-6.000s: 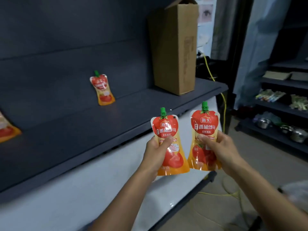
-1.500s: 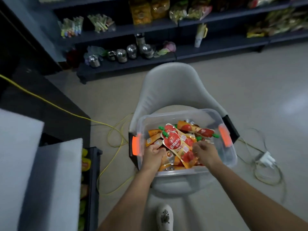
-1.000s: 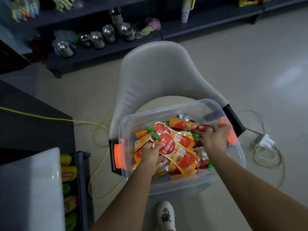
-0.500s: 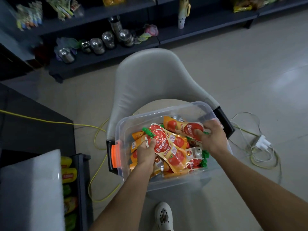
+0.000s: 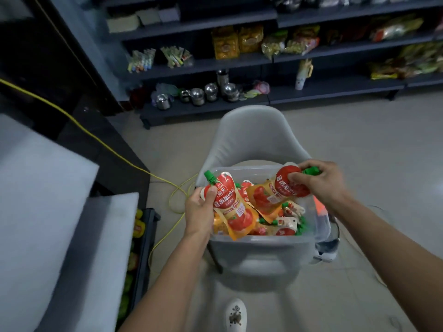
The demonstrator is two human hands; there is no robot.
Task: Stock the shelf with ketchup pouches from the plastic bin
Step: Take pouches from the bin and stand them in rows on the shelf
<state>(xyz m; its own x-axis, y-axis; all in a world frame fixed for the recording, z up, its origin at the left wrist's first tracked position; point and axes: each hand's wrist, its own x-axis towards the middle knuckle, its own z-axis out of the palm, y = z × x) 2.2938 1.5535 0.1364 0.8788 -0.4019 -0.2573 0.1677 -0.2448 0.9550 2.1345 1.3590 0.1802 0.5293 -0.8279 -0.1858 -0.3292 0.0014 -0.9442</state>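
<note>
- The room is a dim shop with a pale floor (image 5: pixel 359 152).
- Long dark shelves (image 5: pixel 239 65) run across the top of the frame.
- Yellow snack bags (image 5: pixel 237 40) sit on them, and shiny metal pots (image 5: pixel 211 92) stand on the lowest one.
- A yellow cable (image 5: pixel 96 135) runs from the upper left down to the floor beside the chair.
- A big pale grey block (image 5: pixel 36 200) fills the left side; it is blurry.
- A grey chair (image 5: pixel 254 137) stands in the middle of the frame.
- A clear plastic bin (image 5: pixel 263 245) sits on the chair seat.
- An orange latch (image 5: pixel 317 208) shows on the bin's right end.
- Many ketchup pouches (image 5: pixel 282 224) lie in a heap inside the bin.
- The left hand (image 5: pixel 199 214) is at the bin's left edge.
- Its fingers (image 5: pixel 211 191) are curled tight round the left pouch (image 5: pixel 230 204), just under the green cap (image 5: pixel 209 177).
- That pouch is lifted above the heap, with its cap pointing to the upper left.
- The right hand (image 5: pixel 321 180) is over the bin's far right corner.
- Its fingers (image 5: pixel 297 182) pinch the red top of the right pouch (image 5: pixel 275 190).
- This pouch hangs sideways, and its bottom end touches the heap.
- A white shoe (image 5: pixel 236 315) shows on the floor at the bottom middle.
</note>
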